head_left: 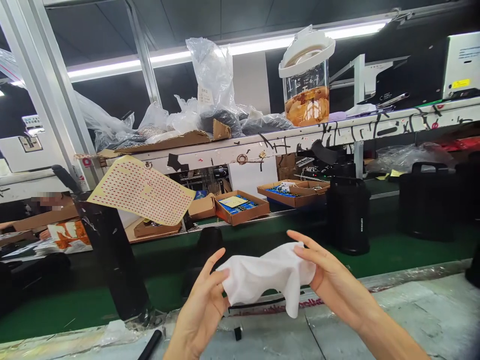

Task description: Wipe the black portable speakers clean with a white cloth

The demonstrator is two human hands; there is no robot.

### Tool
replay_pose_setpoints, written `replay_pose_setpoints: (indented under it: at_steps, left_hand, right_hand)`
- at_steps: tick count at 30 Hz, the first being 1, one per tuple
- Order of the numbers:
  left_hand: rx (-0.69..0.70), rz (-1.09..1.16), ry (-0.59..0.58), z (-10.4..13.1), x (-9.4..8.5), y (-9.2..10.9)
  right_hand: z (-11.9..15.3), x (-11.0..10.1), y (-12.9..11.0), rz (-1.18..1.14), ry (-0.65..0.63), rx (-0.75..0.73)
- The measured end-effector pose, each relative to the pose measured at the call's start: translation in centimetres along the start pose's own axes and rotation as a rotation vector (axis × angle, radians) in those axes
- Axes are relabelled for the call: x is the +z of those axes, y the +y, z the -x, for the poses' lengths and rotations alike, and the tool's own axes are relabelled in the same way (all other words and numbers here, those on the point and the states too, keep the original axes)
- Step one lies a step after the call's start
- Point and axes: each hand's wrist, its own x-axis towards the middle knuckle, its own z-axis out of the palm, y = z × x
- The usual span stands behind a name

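Note:
A white cloth point(258, 275) is stretched loosely between my two hands, above the near edge of the green belt. My left hand point(204, 300) pinches its left end between thumb and fingers. On the other side, my right hand point(328, 270) grips the right end, with one finger raised off the cloth. A fold of the cloth hangs down near my right hand. Behind it, a dark rounded object point(210, 242) stands on the belt, partly hidden by the cloth and my left hand.
Black speakers point(348, 215) stand on the green belt point(382, 257) at right. Open cardboard boxes point(240, 207) with blue contents sit behind. A sticker sheet point(142, 190) hangs by a black post point(116, 260). The shelf above bears plastic bags point(213, 75) and a jug point(307, 85). Another person point(48, 202) is at far left.

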Motion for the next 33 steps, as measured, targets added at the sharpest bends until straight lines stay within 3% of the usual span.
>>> replay_pose_setpoints:
  at_steps: [4, 8, 11, 15, 20, 25, 29, 33]
  left_hand:
    - [-0.013, -0.343, 0.058, -0.2, -1.2, -0.1]
    - [-0.106, -0.415, -0.197, -0.1, -2.3, 0.0]
    - [-0.133, -0.537, -0.242, -0.6, -2.8, -0.5]
    - [-0.046, -0.753, -0.078, -1.9, -3.2, -1.4]
    - [0.126, -0.704, -0.029, -1.7, -3.1, -0.5]
    - [0.063, -0.367, -0.053, -1.0, -2.4, -0.1]
    - [0.034, -0.24, 0.08, -0.7, -1.8, -0.4]
    - [0.064, -0.248, 0.177, -0.6, -1.6, 0.0]
  right_hand:
    - [0.2, -0.4, -0.3, 0.215, -0.144, -0.004]
    - [0.1, -0.7, -0.7, 0.42, -0.22, 0.004]
    - [-0.7, -1.4, -0.8, 0.62, -0.116, -0.097]
    - [-1.9, -2.5, -0.8, 0.936, 0.054, -0.322]
    - [-2.6, -3.1, -1.2, 1.058, 0.261, -0.53]
    - [-3.2, -2.8, 0.4, 0.676, 0.044, -0.19]
    - [-3.2, -2.0, 3.5, 0.461, -0.018, 0.055]
    - [-2.8, -0.9, 5.6, 0.187, -0.092, 0.244]
